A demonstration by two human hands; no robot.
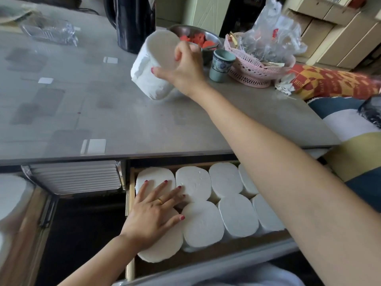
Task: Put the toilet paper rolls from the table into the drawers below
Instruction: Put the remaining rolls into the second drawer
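Toilet paper roll (153, 65), tilted, partly hidden by right hand (185, 69).

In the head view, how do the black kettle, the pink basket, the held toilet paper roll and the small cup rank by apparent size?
1. black kettle, partly cropped
2. pink basket and held toilet paper roll look alike; I will not rank them
3. small cup

Plain white toilet paper rolls (198, 185) in a pale-wood drawer (130, 205). Grey tabletop (127, 120) patterned with darker grey and small white rectangles. Dark red nail polish on fingers (165, 187), plus a gold ring (160, 201). Pink lattice basket (255, 71). Pale green cup (221, 64) banded in blue-and-white pattern. Black kettle (134, 21). Red pieces in a silver bowl (185, 30). Red-and-yellow printed bag (334, 81).
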